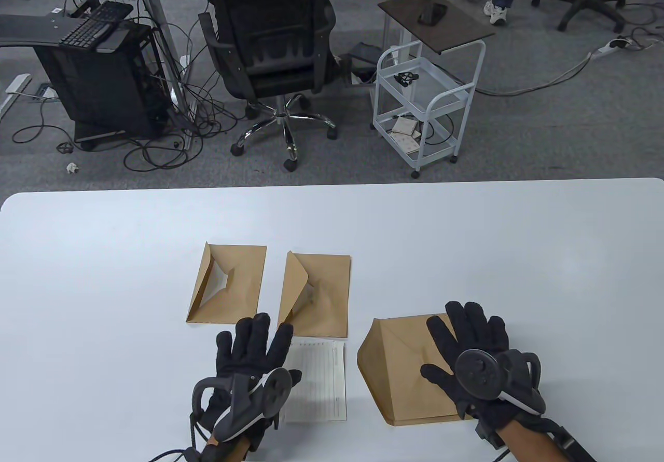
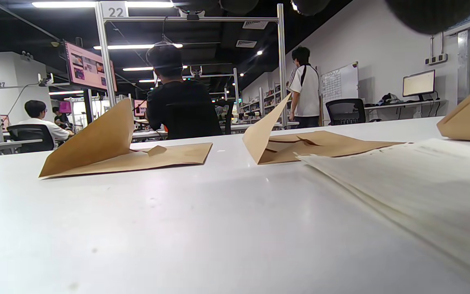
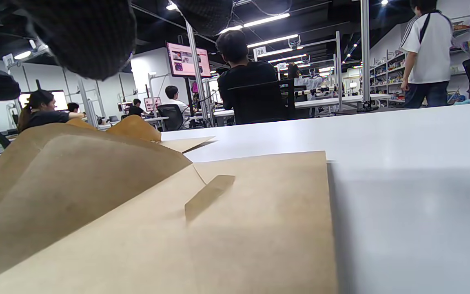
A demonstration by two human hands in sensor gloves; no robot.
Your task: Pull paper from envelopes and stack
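Observation:
Three brown envelopes lie on the white table (image 1: 104, 254), flaps raised toward the left. The left envelope (image 1: 228, 283) and the middle envelope (image 1: 317, 296) lie side by side; both show in the left wrist view (image 2: 129, 157) (image 2: 320, 143). A printed paper stack (image 1: 319, 384) lies below the middle envelope, also seen in the left wrist view (image 2: 414, 183). My left hand (image 1: 251, 348) lies flat with fingers spread, covering the stack's left edge. The larger right envelope (image 1: 404, 374) (image 3: 235, 228) lies under my right hand (image 1: 469, 337), which rests flat on its right part with fingers spread.
Beyond the table's far edge stand an office chair (image 1: 275, 52) and a white cart (image 1: 423, 98) on the carpet.

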